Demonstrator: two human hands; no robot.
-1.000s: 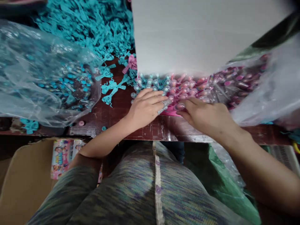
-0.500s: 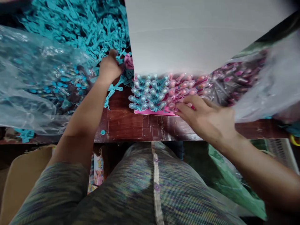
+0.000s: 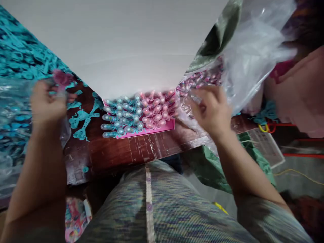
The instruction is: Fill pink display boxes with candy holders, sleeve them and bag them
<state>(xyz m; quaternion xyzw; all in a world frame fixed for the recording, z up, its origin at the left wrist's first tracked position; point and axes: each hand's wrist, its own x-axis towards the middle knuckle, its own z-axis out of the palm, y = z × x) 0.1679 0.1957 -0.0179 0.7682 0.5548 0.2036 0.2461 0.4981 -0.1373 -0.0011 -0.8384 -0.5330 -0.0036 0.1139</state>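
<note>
My left hand, smeared by motion, is closed around a bunch of small pink pieces that sticks up past the fingers. Below and right of it, loose turquoise plastic pieces lie on the table. In the middle, a pink-edged box with a raised white lid holds rows of upright clear-tipped tubes, turquoise ones at left and pink ones at right. My right hand is off the box's right side, near a plastic bag of pink tubes. Its fingers are blurred but apart, with nothing visible in them.
A turquoise heap spreads at upper left. Beneath it is a clear bag of turquoise-capped tubes. The table's front edge runs close to my body. Green sheeting and a white crate are at lower right.
My left hand has moved left from the turquoise heap with the pink bunch. My right hand has left the pink tubes in the box and moved over toward the right-hand bag. The view has turned.
</note>
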